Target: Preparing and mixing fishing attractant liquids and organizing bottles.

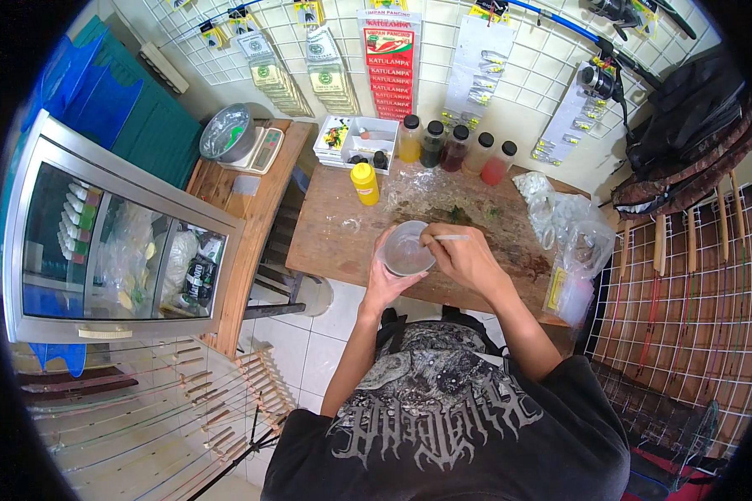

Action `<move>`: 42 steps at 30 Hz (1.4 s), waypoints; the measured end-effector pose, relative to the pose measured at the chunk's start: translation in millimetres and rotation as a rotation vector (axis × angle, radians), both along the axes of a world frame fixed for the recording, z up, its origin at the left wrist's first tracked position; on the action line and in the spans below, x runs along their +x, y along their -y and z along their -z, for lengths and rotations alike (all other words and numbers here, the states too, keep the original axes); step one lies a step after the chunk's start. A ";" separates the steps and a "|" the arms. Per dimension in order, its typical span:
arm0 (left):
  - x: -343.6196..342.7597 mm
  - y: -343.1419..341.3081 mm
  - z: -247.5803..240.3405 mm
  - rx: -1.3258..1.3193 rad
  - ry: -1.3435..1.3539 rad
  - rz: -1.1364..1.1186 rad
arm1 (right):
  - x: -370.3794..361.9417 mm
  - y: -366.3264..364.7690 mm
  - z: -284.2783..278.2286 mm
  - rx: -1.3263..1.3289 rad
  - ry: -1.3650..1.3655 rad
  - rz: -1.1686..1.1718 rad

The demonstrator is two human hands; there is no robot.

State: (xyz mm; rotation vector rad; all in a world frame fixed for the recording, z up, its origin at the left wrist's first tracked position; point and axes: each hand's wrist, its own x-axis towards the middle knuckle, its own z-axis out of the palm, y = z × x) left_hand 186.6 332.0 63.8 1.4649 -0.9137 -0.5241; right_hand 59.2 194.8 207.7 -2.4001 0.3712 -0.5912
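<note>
A translucent plastic cup (pixel 406 254) is gripped by my left hand (pixel 383 285), its fingers wrapped round the side, over the front edge of the wooden table (pixel 326 242). My right hand (pixel 470 260) pinches a thin pale stick-like utensil (pixel 453 237) at the cup's rim; its other end is hidden, so I cannot tell if it is a spoon. What the cup contains is hard to make out. Beyond the cup stands a yellow squeeze bottle (pixel 364 185). White powder (pixel 422 179) and dark green crumbs (pixel 459 215) lie scattered on the tabletop.
Several black-capped bottles of coloured liquid (pixel 454 150) line the back edge, beside a white divided box (pixel 368 138). Clear plastic bags (pixel 578 230) sit at the right. Leftward are a digital scale (pixel 265 150), a metal bowl (pixel 226 134) and a glass-fronted cabinet (pixel 117 326).
</note>
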 end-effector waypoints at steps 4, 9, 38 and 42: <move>-0.2 0.4 1.7 -0.008 -0.003 -0.015 | -0.7 0.9 -2.5 -0.002 -0.040 -0.020; 0.2 0.2 -4.7 0.003 -0.002 -0.017 | -2.8 2.9 4.5 0.013 -0.052 -0.035; -3.7 2.9 -4.3 -0.031 0.028 -0.080 | 2.3 -0.3 -0.3 0.026 0.056 0.022; -2.4 1.1 -6.1 -0.019 0.020 -0.068 | 2.0 0.1 -1.9 0.027 0.025 0.012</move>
